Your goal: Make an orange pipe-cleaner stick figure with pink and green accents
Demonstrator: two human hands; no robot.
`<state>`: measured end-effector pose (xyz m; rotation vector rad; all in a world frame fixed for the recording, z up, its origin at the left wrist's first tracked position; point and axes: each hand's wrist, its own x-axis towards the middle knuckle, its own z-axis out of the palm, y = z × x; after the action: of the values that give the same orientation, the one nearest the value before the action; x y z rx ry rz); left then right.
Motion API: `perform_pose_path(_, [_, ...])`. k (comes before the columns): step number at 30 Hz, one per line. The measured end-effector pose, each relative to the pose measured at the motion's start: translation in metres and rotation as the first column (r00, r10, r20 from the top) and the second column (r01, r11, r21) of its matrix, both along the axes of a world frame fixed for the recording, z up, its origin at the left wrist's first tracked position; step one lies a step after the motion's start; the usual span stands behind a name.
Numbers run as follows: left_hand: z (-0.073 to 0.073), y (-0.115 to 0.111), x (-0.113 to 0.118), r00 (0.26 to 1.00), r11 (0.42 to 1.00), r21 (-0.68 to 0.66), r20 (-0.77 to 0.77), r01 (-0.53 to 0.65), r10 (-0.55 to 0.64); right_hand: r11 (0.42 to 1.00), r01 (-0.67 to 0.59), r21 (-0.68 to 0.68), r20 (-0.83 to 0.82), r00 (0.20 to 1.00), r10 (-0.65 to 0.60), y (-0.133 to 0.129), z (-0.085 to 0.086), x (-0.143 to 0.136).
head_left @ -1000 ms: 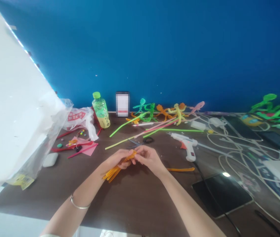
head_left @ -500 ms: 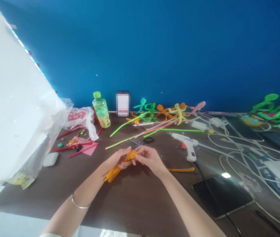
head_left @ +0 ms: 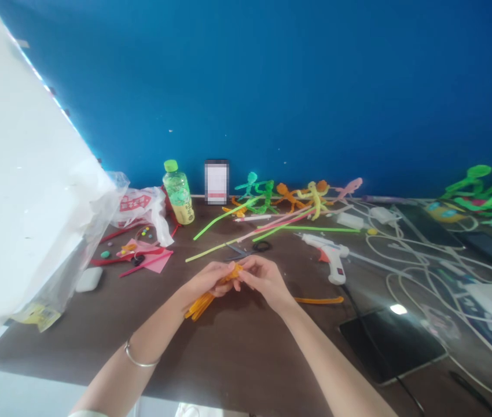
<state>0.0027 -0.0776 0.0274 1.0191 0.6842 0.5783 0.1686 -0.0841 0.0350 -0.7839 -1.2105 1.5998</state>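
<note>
A bundle of orange pipe cleaners (head_left: 200, 306) lies across my left hand (head_left: 208, 279), its loose ends pointing down and left past the wrist. My left fingers are closed around it. At the bundle's upper end, where the orange strands are bunched together, my right hand (head_left: 261, 277) pinches with thumb and fingertips. Both hands meet above the dark table, and part of the bunched end is hidden by the fingers. Just behind them lie dark-handled scissors (head_left: 260, 247). A single orange pipe cleaner (head_left: 319, 300) rests to the right of my right wrist.
Pipe-cleaner figures (head_left: 289, 197) stand along the blue wall. A bottle (head_left: 179, 196) and a phone (head_left: 216, 182) are at the back. Right lie a white glue gun (head_left: 329, 255), a dark tablet (head_left: 391, 344) and tangled cables. Left are plastic bags (head_left: 139, 208) and a white case (head_left: 89, 280).
My left thumb has shifted right over the bunched end, and my right fingers have closed in on it. More of the orange is covered now.
</note>
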Motion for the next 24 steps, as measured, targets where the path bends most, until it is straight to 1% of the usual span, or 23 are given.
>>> perform_pose_path(2, [0.0030,-0.0013,0.0007,1.000,1.000,-0.005,0.004,-0.029,0.029,0.999,0.044,-0.014,0.003,0.999,-0.044,0.0010,-0.0023,-0.0002])
perform_pose_path(4, [0.0054,-0.0030,0.0023,0.992,0.992,0.022,-0.006,-0.123,0.123,0.996,0.083,-0.030,0.017,0.996,-0.082,0.0025,-0.0054,0.0002])
perform_pose_path(7, [0.0046,-0.0055,0.0059,0.948,0.942,0.146,-0.051,-0.303,0.313,0.991,0.126,-0.047,0.052,0.991,-0.124,0.0044,-0.0091,0.0014])
perform_pose_path(9, [0.0020,-0.0066,0.0078,0.919,0.901,0.253,-0.091,-0.352,0.385,0.988,0.143,-0.049,0.079,0.987,-0.139,0.0047,-0.0098,0.0020])
perform_pose_path(12, [-0.0009,-0.0074,0.0084,0.895,0.869,0.360,-0.159,-0.339,0.416,0.989,0.134,-0.055,0.108,0.986,-0.128,0.0044,-0.0083,0.0026])
perform_pose_path(16, [-0.0006,-0.0079,0.0067,0.871,0.847,0.432,-0.227,-0.310,0.435,0.994,0.108,-0.032,0.142,0.984,-0.103,0.0041,-0.0049,0.0042])
perform_pose_path(20, [0.0014,-0.0083,0.0055,0.871,0.855,0.436,-0.258,-0.281,0.418,0.996,0.087,0.027,0.177,0.980,-0.091,0.0038,-0.0036,0.0062])
perform_pose_path(24, [0.0024,-0.0081,0.0047,0.888,0.875,0.404,-0.252,-0.265,0.385,0.997,0.062,0.041,0.193,0.979,-0.069,0.0031,-0.0021,0.0070])
